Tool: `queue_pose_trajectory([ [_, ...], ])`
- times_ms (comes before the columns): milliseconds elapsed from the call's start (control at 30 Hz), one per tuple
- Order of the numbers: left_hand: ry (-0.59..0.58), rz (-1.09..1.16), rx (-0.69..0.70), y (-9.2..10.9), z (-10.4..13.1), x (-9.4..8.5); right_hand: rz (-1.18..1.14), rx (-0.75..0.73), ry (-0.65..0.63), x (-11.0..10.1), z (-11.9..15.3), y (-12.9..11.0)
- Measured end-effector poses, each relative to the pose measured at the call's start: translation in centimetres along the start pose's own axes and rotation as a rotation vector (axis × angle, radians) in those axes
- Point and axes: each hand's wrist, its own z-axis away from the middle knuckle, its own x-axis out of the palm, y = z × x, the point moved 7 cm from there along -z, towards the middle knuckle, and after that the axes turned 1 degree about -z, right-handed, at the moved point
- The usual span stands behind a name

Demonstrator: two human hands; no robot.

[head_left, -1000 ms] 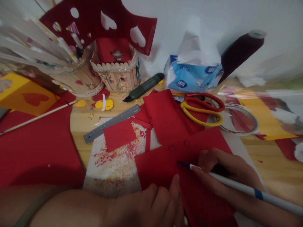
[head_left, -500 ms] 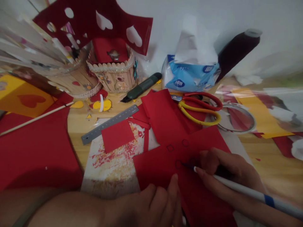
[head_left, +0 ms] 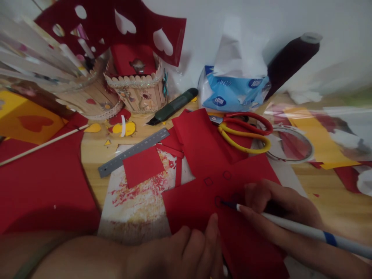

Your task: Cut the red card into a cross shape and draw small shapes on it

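Observation:
My right hand (head_left: 279, 209) is closed on a white pen (head_left: 302, 228) with a blue band. The pen's dark tip touches the red cross-shaped paper (head_left: 186, 205) beside a small drawn circle (head_left: 217, 201). Another drawn circle (head_left: 227, 175) and a small drawn square (head_left: 208, 181) lie above it. My left hand (head_left: 192, 250) rests on the paper's lower left part, fingers bent and one fingertip pressing the sheet; its fingers are together, and whatever may be under them is hidden.
A steel ruler (head_left: 133, 152), a small red rectangle (head_left: 143, 166) and a dark green cutter (head_left: 174, 106) lie left of the paper. Behind are red-and-yellow scissors (head_left: 245, 141), tissues (head_left: 234, 93) and a stick-sided holder (head_left: 139, 93). A tape roll (head_left: 310, 149) sits at right.
The view has shifted very slightly. My right hand still has the pen at the lower circle, with its tip moved a little. My left hand has stayed in place on the paper.

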Motion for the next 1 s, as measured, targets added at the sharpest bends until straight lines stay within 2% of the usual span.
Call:
queue_pose_trajectory([
  [100, -0.013, 0.013, 0.013, 0.03, -0.01, 0.13, 0.008, 0.015, -0.019, 0.13, 0.07, 0.34],
  [233, 0.046, 0.015, 0.004, 0.05, -0.01, -0.18, 0.041, 0.010, -0.012, 0.27, 0.21, 0.67],
  [367, -0.001, 0.008, -0.003, 0.26, -0.05, 0.41, 0.089, 0.018, -0.018, 0.47, 0.18, 0.63],
  [533, 0.145, -0.003, -0.056, 0.38, 0.15, 0.34, 0.099, 0.027, -0.054, 0.71, 0.10, 0.45],
  [733, 0.018, 0.021, -0.006, 0.24, 0.07, 0.29, 0.077, 0.036, -0.126, 0.90, 0.02, 0.42],
  [1000, 0.019, 0.027, -0.015, -0.09, -0.03, -0.01, 0.031, 0.062, -0.079, 0.46, 0.09, 0.66],
])
